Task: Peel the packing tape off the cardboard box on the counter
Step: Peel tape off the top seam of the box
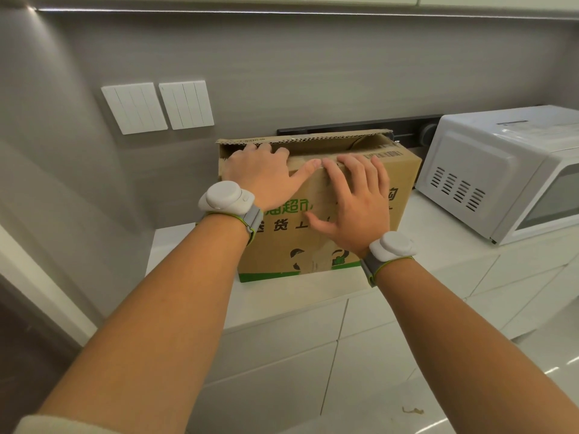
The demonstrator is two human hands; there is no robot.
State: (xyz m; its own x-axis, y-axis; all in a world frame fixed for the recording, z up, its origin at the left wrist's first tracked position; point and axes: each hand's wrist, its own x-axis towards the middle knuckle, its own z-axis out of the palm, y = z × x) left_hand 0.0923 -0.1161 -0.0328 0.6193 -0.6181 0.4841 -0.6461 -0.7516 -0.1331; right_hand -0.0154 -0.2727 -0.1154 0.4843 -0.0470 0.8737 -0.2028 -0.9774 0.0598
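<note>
As 2 flat, spread hands, left hand [260, 173] and right hand [354, 198], steady the brown printed cardboard box [316, 214] on the white counter [438, 245], fingertips [329, 164] probe its clear packing tape [313, 161], likely hunting an edge.

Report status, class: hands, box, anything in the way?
Left hand flat on box top, right hand spread on its front. Far flap up; tape hard to see. Microwave close beside.
</note>
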